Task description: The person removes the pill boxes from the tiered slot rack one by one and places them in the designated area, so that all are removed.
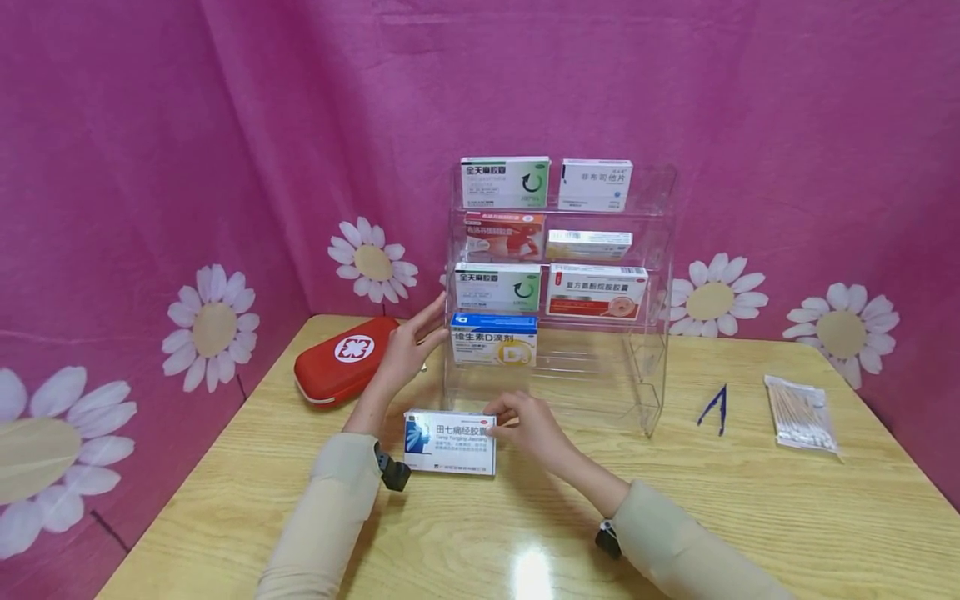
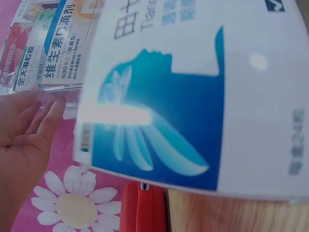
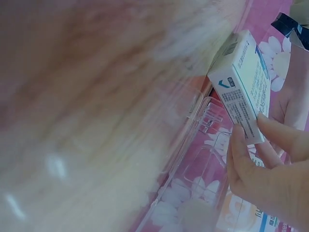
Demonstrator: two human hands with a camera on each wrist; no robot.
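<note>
Pink flowered cloth (image 1: 675, 83) hangs behind the wood-grain table (image 1: 225, 508). From my remote seat I find the white-and-blue medicine box (image 1: 450, 443) in front of the clear rack, printed face toward the head camera; whether its lower edge touches the table, I cannot tell. At its three o'clock, the right hand (image 1: 532, 429) pinches one end, probably so the front is left uncovered. At eleven o'clock, the left hand (image 1: 411, 354) grasps nothing, fingers extended at the rack's left edge (steadying it, I'd guess). The left forearm (image 1: 333, 492) slants in from eight o'clock, the right forearm (image 1: 686, 533) from four. The rack (image 1: 649, 358) stands at one o'clock, its boxes (image 1: 502, 183) facing front, presumably for reading. Red case (image 1: 345, 362): ten o'clock; tweezers (image 1: 716, 408) and cotton swabs (image 1: 802, 414): three.
</note>
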